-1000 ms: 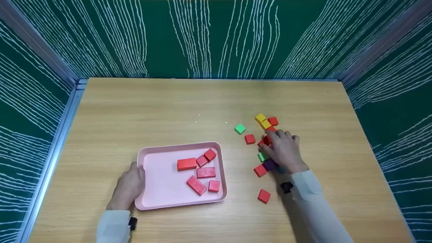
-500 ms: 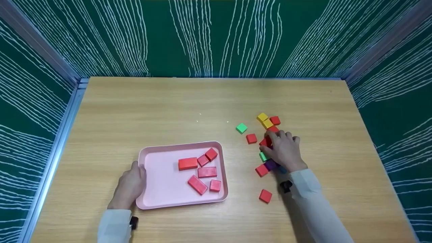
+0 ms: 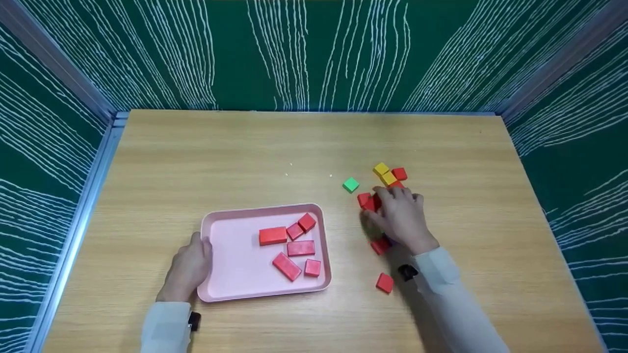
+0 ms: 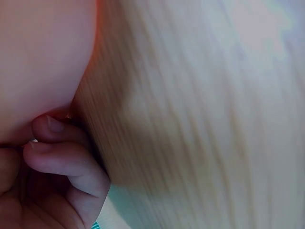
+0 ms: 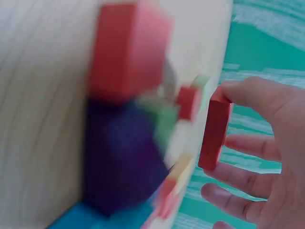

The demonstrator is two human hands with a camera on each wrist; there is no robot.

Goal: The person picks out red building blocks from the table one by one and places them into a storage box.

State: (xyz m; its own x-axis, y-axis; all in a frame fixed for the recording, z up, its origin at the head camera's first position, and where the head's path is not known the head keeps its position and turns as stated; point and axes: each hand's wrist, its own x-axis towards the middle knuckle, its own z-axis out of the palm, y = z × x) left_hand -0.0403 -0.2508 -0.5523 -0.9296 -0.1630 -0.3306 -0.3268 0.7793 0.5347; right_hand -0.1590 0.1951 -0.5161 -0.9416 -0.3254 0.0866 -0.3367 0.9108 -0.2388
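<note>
My left hand grips the left edge of a pink tray; in the left wrist view its fingers curl at the tray's rim. Several red blocks, among them a long one, lie in the tray's right half. My right hand pinches a long red block between thumb and fingers, raised off the table in the right wrist view. Below this hand lie a purple block and a red block; from the head view it covers part of the cluster.
Beyond the right hand lie yellow blocks and a red cube. A green cube stands to their left, and a lone red cube sits nearer the front. Green walls with white streaks border the wooden table.
My right hand has moved left and lifted the long red block from the cluster toward the tray side. The left hand and the tray stay in place.
</note>
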